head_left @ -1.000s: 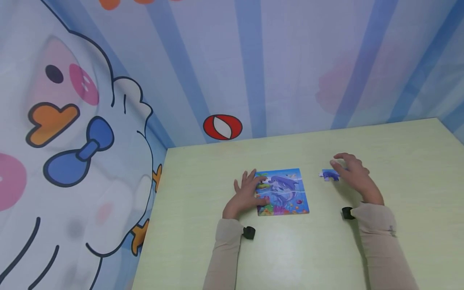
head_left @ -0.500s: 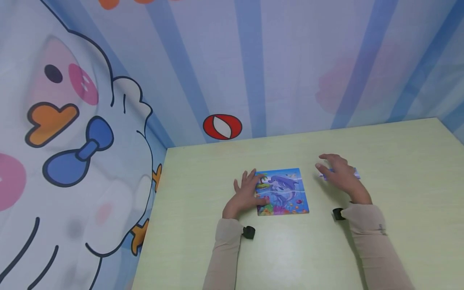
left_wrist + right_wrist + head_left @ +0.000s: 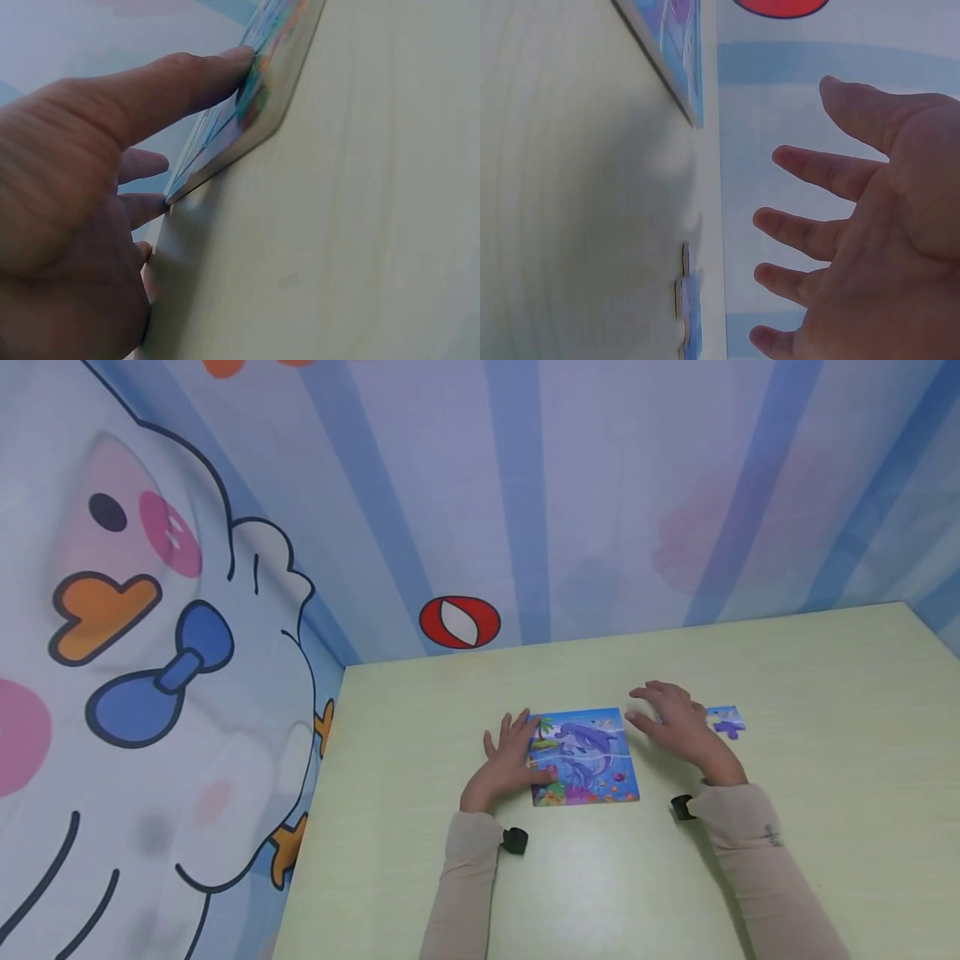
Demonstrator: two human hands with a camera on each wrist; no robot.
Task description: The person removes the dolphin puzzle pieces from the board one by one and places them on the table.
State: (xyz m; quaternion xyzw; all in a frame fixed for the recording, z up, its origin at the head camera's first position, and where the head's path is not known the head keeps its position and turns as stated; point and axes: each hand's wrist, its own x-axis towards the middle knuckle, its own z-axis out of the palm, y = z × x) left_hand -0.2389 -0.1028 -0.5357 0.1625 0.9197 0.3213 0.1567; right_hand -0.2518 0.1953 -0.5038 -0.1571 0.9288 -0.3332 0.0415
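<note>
A square dolphin puzzle (image 3: 583, 758) lies flat on the pale green table (image 3: 600, 877). My left hand (image 3: 512, 758) rests on its left edge with straight fingers, the thumb (image 3: 187, 79) pressing on the picture (image 3: 262, 67). My right hand (image 3: 675, 724) hovers with spread fingers (image 3: 810, 232) just right of the puzzle's upper right corner and holds nothing. A loose blue puzzle piece (image 3: 726, 722) lies on the table right of that hand; in the right wrist view the piece (image 3: 688, 315) shows edge-on below the puzzle board (image 3: 676, 56).
A cartoon-printed curtain (image 3: 187, 610) with blue stripes walls in the table's far and left sides. A red and white ball print (image 3: 460, 622) sits on it just behind the table. The table's left edge (image 3: 315, 810) runs near my left forearm.
My right hand has left the loose piece on the table and moved left toward the puzzle. The left hand has stayed put on the puzzle.
</note>
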